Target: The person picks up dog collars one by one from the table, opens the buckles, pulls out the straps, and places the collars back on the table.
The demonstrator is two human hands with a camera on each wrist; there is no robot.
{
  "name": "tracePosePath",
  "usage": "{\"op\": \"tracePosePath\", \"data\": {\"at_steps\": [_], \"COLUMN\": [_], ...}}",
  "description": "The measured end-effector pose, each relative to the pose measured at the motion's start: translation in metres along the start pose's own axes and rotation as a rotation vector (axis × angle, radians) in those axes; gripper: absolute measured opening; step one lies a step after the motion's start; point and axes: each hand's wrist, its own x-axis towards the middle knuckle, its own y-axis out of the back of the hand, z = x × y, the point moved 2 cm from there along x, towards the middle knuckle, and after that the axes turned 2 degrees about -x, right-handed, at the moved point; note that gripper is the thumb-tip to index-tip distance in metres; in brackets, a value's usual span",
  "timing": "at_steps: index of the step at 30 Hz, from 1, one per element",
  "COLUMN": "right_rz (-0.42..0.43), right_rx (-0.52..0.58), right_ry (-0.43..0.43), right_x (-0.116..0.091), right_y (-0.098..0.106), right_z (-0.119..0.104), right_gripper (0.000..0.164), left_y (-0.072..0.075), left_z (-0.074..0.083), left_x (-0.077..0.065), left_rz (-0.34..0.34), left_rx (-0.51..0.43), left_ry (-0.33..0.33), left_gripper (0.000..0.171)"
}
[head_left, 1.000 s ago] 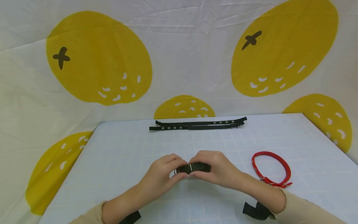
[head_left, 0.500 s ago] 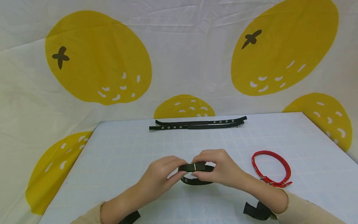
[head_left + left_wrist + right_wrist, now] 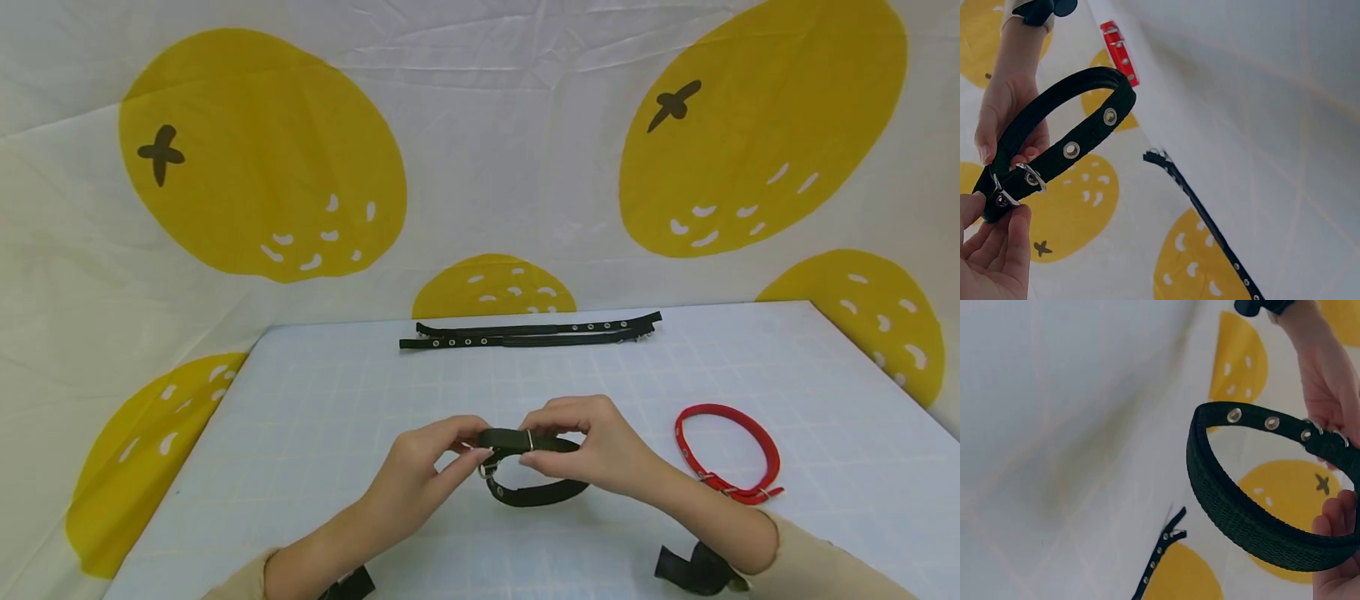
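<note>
A black webbing collar (image 3: 536, 497) is looped round above the white table, with both hands on it. Its metal eyelets, buckle (image 3: 1002, 195) and ring (image 3: 1030, 177) show in the left wrist view. My left hand (image 3: 420, 458) pinches the collar at the buckle end with thumb and fingers. On the other side my right hand (image 3: 596, 437) pinches the band close to a thin metal loop (image 3: 530, 440). Part of the band lies hidden behind the right fingers. In the right wrist view the collar's ribbed outer band (image 3: 1260, 534) hangs as a wide oval.
A red collar (image 3: 771, 454), fastened in a ring, lies on the table (image 3: 322, 417) right of my right hand. Black collars (image 3: 540, 340) with eyelets are stretched out along the back edge. Behind the table hangs a white cloth (image 3: 510, 167) with yellow fruit prints.
The collar has turned and its loop now shows open below the hands. My right hand has shifted slightly right with it. The left fingers have moved their hold at the buckle end.
</note>
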Motion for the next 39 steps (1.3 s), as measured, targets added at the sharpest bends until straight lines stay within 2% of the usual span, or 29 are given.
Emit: {"op": "tracePosePath", "data": {"at_steps": [7, 12, 15, 19, 22, 24, 27, 31, 33, 36, 39], "right_rz": [0.003, 0.012, 0.0, -0.055, -0.071, -0.068, -0.065, -0.062, -0.053, -0.022, 0.008], "right_rx": [0.023, 0.026, 0.02, -0.01, -0.037, -0.033, 0.043, 0.121, 0.157, 0.256, 0.376], "right_ry": [-0.011, 0.01, -0.006, -0.026, -0.014, -0.034, -0.161, -0.351, -0.416, -0.481, -0.494], "right_x": [-0.001, -0.002, -0.003, -0.002, 0.001, 0.004, 0.01, 0.017, 0.02, 0.023, 0.023], "right_y": [-0.001, 0.001, 0.002, 0.004, 0.008, 0.012, 0.017, 0.017, 0.015, 0.014, 0.014], "right_z": [0.002, 0.002, 0.004, 0.004, 0.0, -0.005, -0.015, -0.023, -0.022, -0.018, -0.014], "right_gripper": [0.018, 0.018, 0.019, 0.02, 0.021, 0.021, 0.021, 0.023, 0.024, 0.026, 0.027], "left_y": [0.0, 0.001, 0.002, 0.001, 0.0, 0.0, -0.001, -0.003, -0.004, -0.004, -0.003], "left_z": [-0.001, -0.002, -0.002, -0.003, -0.004, -0.006, -0.007, -0.008, -0.008, -0.008, -0.009], "left_x": [-0.001, -0.003, -0.003, -0.002, -0.002, -0.001, 0.002, 0.007, 0.009, 0.011, 0.013], "left_rz": [0.009, 0.032, 0.054, 0.075, 0.086, 0.085, 0.088, 0.114, 0.127, 0.137, 0.14], "left_rx": [-0.025, -0.124, -0.154, -0.082, -0.028, -0.007, 0.016, 0.099, 0.152, 0.214, 0.235], "left_ry": [0.029, 0.135, 0.167, 0.117, 0.105, 0.102, 0.063, -0.059, -0.114, -0.17, -0.173], "left_gripper": [0.024, 0.02, 0.02, 0.021, 0.022, 0.023, 0.025, 0.026, 0.024, 0.024, 0.026]}}
